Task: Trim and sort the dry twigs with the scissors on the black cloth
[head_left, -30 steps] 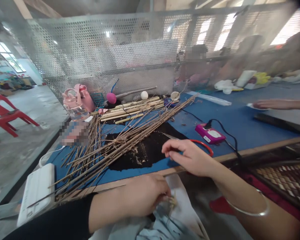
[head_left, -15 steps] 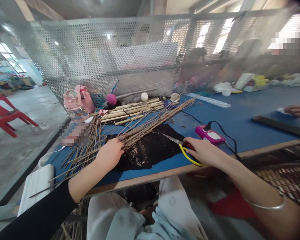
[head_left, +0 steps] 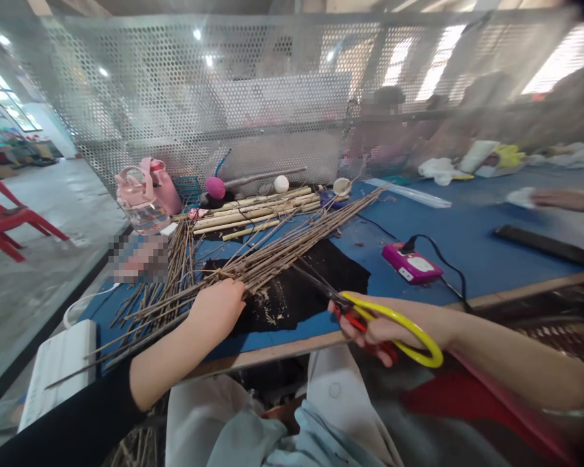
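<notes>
My left hand [head_left: 217,306] is closed around a bundle of thin brown sticks [head_left: 292,250], which runs slantwise from the lower left to the back of the table. In my right hand [head_left: 372,331] is a pair of scissors [head_left: 394,318] with one large yellow loop and red on the other handle. Their dark blades point left toward the sticks, over a black cloth [head_left: 340,266]; blurring hides whether the tips touch any stick. Pale scraps lie on the cloth, beside my left hand. More loose sticks [head_left: 178,259] spread out left of the bundle.
Thicker pale sticks [head_left: 257,214] lie behind the bundle on the blue table [head_left: 467,227]. A purple device [head_left: 411,263] with a black cable sits at right. At left are a pink bag [head_left: 148,194] and a white power strip [head_left: 61,373]. Another person's hand [head_left: 569,200] reaches in at far right.
My right hand has turned the scissors so the yellow loop swings up and right, and the blades have moved left toward the sticks. My left hand stays on the bundle.
</notes>
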The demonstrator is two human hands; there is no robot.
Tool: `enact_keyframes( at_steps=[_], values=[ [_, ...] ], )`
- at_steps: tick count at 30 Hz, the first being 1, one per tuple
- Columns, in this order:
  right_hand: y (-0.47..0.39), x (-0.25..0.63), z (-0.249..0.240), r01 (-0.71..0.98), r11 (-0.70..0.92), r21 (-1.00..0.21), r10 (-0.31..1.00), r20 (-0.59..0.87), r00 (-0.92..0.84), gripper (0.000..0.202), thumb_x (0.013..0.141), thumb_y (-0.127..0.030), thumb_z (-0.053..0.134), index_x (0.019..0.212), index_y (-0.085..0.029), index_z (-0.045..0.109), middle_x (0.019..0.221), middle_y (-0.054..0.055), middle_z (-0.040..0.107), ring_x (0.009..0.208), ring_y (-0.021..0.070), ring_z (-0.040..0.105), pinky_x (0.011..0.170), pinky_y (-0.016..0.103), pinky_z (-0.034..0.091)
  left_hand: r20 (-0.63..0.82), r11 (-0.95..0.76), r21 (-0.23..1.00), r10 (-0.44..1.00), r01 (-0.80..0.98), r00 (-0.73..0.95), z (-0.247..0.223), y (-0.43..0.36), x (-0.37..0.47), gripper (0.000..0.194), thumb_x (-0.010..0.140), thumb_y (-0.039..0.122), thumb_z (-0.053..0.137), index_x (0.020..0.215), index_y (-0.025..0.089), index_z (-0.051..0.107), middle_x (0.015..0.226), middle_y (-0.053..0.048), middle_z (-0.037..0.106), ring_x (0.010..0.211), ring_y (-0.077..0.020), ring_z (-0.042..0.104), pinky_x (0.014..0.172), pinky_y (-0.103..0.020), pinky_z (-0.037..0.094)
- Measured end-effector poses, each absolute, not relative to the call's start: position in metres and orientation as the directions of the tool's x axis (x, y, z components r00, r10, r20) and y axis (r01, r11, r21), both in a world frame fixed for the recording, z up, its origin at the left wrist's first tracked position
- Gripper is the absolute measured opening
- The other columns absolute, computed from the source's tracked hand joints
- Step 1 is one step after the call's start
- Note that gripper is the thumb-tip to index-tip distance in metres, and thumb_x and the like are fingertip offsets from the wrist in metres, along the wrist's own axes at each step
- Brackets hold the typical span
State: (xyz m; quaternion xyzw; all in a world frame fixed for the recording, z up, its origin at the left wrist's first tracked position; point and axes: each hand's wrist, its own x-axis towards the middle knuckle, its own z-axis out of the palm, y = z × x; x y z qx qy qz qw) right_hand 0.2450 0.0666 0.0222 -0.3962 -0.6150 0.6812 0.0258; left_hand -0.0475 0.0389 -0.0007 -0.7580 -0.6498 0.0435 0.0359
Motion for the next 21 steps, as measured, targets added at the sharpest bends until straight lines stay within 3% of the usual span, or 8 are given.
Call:
enact_keyframes(
  at_steps=[3, 7, 11, 15, 21],
  values=[
    [0.068, 0.227, 0.025, 0.465, -0.373, -0.803, 0.430, -0.594, -0.680, 0.033, 0.072, -0.037, 0.058, 0.098, -0.020, 0.046, 0.062, -0.004, 0.046, 0.044, 0.0076, 0.044, 0.035, 0.017, 0.040, 0.014, -0.150, -0.093, 0.988, 0.984, 0.152, -0.002, 0.037, -0.045, 0.018, 0.084, 0.023, 0.044, 0.082, 0.018, 0.061, 0.087, -0.009, 0.063, 0.083, -0.0239, 0.063, 0.066, -0.032, 0.047],
    [0.075, 0.209, 0.026, 0.482, -0.430, -0.764, 0.458, -0.644, -0.613, 0.043, 0.080, -0.063, 0.042, 0.087, -0.021, 0.046, 0.050, -0.006, 0.037, 0.035, 0.0064, 0.033, 0.027, 0.016, 0.035, 0.011, -0.115, -0.029, 0.993, 0.993, 0.116, -0.003, 0.038, -0.046, 0.027, 0.089, 0.029, 0.037, 0.081, 0.017, 0.061, 0.089, -0.008, 0.062, 0.082, -0.0212, 0.063, 0.068, -0.030, 0.047],
    [0.082, 0.199, 0.021, 0.487, -0.462, -0.741, 0.458, -0.670, -0.584, 0.046, 0.081, -0.067, 0.036, 0.088, -0.022, 0.045, 0.048, -0.006, 0.038, 0.033, 0.0067, 0.033, 0.026, 0.017, 0.033, -0.039, -0.090, 0.036, 0.995, 0.995, 0.091, -0.004, 0.039, -0.048, 0.017, 0.087, 0.025, 0.044, 0.094, 0.016, 0.057, 0.094, -0.010, 0.062, 0.082, -0.0226, 0.064, 0.069, -0.031, 0.047],
    [0.086, 0.197, 0.017, 0.518, -0.440, -0.734, 0.441, -0.679, -0.587, 0.048, 0.081, -0.068, 0.035, 0.087, -0.021, 0.044, 0.045, -0.008, 0.038, 0.030, 0.0066, 0.033, 0.026, 0.017, 0.033, -0.046, -0.078, 0.006, 0.996, 0.997, 0.078, -0.004, 0.041, -0.048, 0.021, 0.088, 0.023, 0.042, 0.101, 0.014, 0.055, 0.096, -0.013, 0.062, 0.082, -0.0258, 0.065, 0.069, -0.035, 0.048],
    [0.089, 0.197, 0.016, 0.536, -0.462, -0.707, 0.421, -0.707, -0.569, 0.054, 0.077, -0.073, 0.038, 0.089, -0.021, 0.045, 0.045, -0.008, 0.040, 0.030, 0.0062, 0.034, 0.027, 0.017, 0.034, -0.065, -0.064, 0.016, 0.996, 0.998, 0.065, -0.006, 0.047, -0.047, 0.026, 0.086, 0.035, 0.046, 0.100, 0.016, 0.057, 0.096, -0.014, 0.063, 0.086, -0.0274, 0.065, 0.072, -0.037, 0.048]
  ],
)
